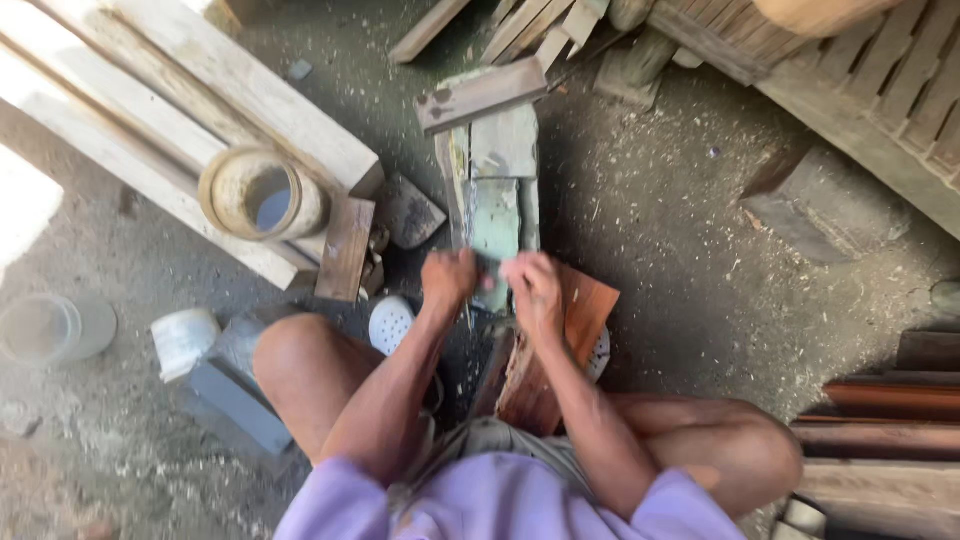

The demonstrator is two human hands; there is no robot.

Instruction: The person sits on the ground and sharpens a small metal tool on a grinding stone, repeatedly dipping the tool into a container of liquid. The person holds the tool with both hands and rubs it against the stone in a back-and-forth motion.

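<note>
Purple cloth of the person's shirt fills the bottom of the view, with two bare knees out to each side. Going from the left, a clear plastic jar lies on the dusty ground, and next to it stands a small white cup. Above them a round tin with water in it sits on pale wooden planks. Near the middle, the left hand and the right hand are close together, both pressing down on the near end of a flat greenish stone block. This stone lies on the ground right in front of the person, held between strips of wood, with a short wooden bar across its far end. Both hands are curled, fingers bent down, but I cannot tell just what they hold; something thin and small may be under them, and it is hidden. The stone looks heavy, hard and rough, so it should stay put when pushed on, and it may be a bit slick where it is wet. A good place to hold it would be its long sides. Under the right hand is a reddish board. Further right sits a dark lump of wood, and a slatted wooden crate is in the top corner.
</note>
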